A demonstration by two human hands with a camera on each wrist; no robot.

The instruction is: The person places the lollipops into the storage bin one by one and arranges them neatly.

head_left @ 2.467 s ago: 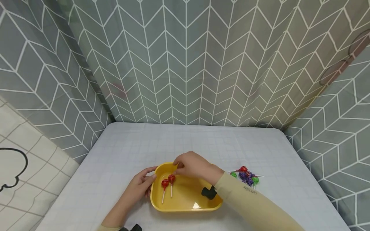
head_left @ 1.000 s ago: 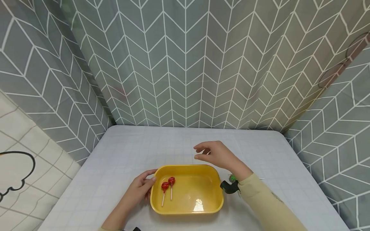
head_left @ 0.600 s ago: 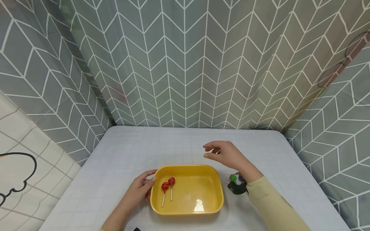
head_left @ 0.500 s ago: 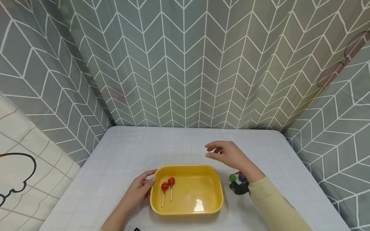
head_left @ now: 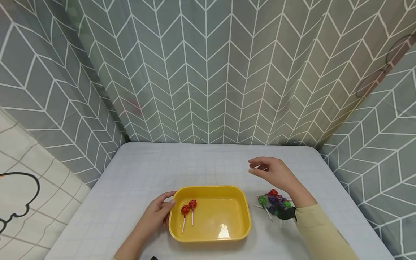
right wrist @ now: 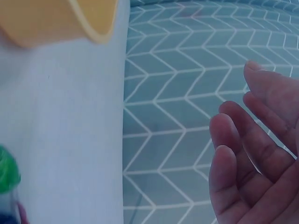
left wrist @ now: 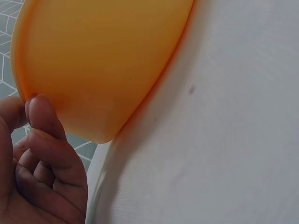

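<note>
A yellow tray (head_left: 227, 239) sits at the front middle of the table, with two red lollipops (head_left: 185, 210) side by side in its left part. My left hand (head_left: 155, 213) pinches the tray's left rim between thumb and fingers, as the left wrist view also shows (left wrist: 51, 158). Raised above the table behind the candy pile, my right hand (head_left: 273, 173) has loosely bent fingers and nothing between them. Right of the tray lies a pile of lollipops (head_left: 262, 200), red, green and purple. The black wrist camera partly covers that pile.
A white cloth covers the table (head_left: 143, 166). Grey curtains (head_left: 208, 90) with a white chevron pattern hang behind it and at both sides. A light checked cloth (head_left: 29, 202) is at the far left.
My right hand has left the tray and moved right, uncovering more of the lollipop pile. My left hand stays at the tray's rim; the two red lollipops remain in place.
</note>
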